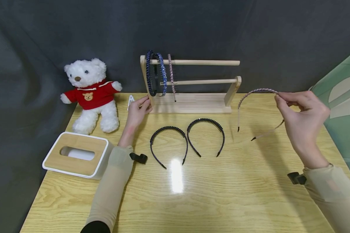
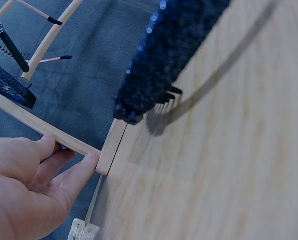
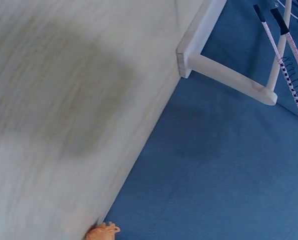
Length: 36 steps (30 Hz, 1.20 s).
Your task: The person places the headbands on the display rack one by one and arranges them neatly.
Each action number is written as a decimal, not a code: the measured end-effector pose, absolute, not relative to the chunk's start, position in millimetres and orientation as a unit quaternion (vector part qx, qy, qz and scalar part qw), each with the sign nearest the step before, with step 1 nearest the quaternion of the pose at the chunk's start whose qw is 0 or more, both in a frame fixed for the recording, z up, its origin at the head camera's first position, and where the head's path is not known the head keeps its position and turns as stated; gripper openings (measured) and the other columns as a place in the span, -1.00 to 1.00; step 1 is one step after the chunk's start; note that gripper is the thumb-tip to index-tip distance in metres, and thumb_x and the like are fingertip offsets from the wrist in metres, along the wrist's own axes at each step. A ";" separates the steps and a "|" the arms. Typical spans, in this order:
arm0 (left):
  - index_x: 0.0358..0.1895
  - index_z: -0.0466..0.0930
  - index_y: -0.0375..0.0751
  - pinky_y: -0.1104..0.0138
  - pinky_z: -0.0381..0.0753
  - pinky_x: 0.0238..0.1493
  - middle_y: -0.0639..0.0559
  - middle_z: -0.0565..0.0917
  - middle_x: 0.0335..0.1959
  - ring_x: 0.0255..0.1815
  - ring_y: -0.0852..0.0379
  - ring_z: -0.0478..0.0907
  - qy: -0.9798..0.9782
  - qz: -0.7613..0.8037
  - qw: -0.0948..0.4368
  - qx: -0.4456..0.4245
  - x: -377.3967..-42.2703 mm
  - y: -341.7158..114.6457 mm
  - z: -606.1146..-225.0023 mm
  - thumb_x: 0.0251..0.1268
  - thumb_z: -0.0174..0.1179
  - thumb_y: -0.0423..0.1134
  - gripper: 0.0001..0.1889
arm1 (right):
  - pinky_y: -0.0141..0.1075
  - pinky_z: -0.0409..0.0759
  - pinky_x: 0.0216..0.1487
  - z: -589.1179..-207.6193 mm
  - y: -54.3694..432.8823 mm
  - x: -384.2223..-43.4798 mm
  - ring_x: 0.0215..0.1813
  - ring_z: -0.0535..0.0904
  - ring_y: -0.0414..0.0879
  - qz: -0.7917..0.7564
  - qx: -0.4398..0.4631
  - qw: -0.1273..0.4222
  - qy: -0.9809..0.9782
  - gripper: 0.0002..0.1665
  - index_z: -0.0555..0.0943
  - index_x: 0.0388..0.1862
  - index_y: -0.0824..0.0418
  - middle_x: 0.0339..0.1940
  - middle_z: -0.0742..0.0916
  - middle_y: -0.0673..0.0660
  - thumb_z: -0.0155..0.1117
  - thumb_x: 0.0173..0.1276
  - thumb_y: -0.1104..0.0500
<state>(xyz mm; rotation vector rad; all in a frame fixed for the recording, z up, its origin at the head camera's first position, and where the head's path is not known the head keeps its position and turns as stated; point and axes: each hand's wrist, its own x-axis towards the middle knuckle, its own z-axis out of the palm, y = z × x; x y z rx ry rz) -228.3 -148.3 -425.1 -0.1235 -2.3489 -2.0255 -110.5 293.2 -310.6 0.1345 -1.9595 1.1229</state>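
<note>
My left hand [image 1: 137, 109] pinches the left upright of a wooden two-bar rack [image 1: 189, 103] near its base; thumb and fingers lie on either side of the wood in the left wrist view. On the rack's left half hang a dark navy headband [image 1: 148, 72], a bright blue headband [image 1: 163, 72] and a pinkish headband [image 1: 171, 72]. Away to the rack's right, my right hand [image 1: 304, 116] pinches a pink beaded headband [image 1: 261, 89] in the air, its tips downward. Two dark toothed headbands [image 1: 169, 128] [image 1: 205, 120] lie on the table before the rack.
A white teddy bear [image 1: 88, 84] in a red sweater sits at the back left. Before it stands a wood-topped tissue box [image 1: 75, 139], beside my left forearm. A white clip [image 1: 130, 100] lies by the left hand. A small orange object [image 3: 103, 232] shows at the table edge.
</note>
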 end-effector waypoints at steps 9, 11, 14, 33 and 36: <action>0.48 0.50 -0.40 0.28 0.77 0.24 -0.52 0.64 0.13 0.16 -0.21 0.67 -0.758 -0.651 0.022 -0.039 -227.5 -148.6 -427.0 0.75 0.05 -0.36 -0.60 | -0.60 0.57 -0.18 -305.9 294.5 -122.6 -0.25 0.60 -0.44 0.418 0.047 0.448 -0.789 -0.84 0.86 -0.26 0.45 -0.34 0.71 -0.38 0.46 0.41 0.33; 0.48 0.50 -0.40 0.28 0.77 0.24 -0.53 0.64 0.11 0.15 -0.21 0.68 -0.757 -0.651 0.023 -0.040 -227.5 -148.7 -427.0 0.75 0.05 -0.37 -0.60 | -0.59 0.53 -0.22 -303.8 293.4 -124.0 -0.24 0.59 -0.46 0.408 0.045 0.455 -0.790 -0.84 0.86 -0.26 0.44 -0.34 0.69 -0.40 0.46 0.41 0.32; 0.48 0.50 -0.42 0.29 0.77 0.24 -0.53 0.64 0.10 0.16 -0.23 0.68 -0.758 -0.651 0.023 -0.041 -228.0 -148.7 -427.4 0.74 0.05 -0.37 -0.60 | -0.59 0.49 -0.24 -300.4 290.3 -125.8 -0.22 0.57 -0.47 0.397 0.047 0.461 -0.792 -0.84 0.86 -0.24 0.44 -0.32 0.67 -0.41 0.45 0.43 0.32; 0.48 0.49 -0.42 0.29 0.76 0.25 -0.48 0.63 0.26 0.26 -0.33 0.63 -0.751 -0.660 0.017 -0.033 -228.5 -148.3 -425.8 0.74 0.05 -0.38 -0.60 | -0.61 0.43 -0.25 -273.6 264.3 -146.1 -0.27 0.56 -0.50 0.401 0.022 0.508 -0.762 -0.86 0.89 -0.32 0.34 -0.42 0.61 -0.45 0.43 0.37 0.33; 0.48 0.49 -0.42 0.30 0.76 0.24 -0.47 0.62 0.27 0.26 -0.33 0.63 -0.751 -0.660 0.017 -0.031 -228.9 -148.2 -425.6 0.74 0.05 -0.38 -0.60 | -0.61 0.46 -0.24 -271.5 261.0 -150.3 -0.28 0.57 -0.48 0.409 0.018 0.515 -0.753 -0.86 0.90 -0.32 0.32 -0.41 0.63 -0.43 0.44 0.37 0.32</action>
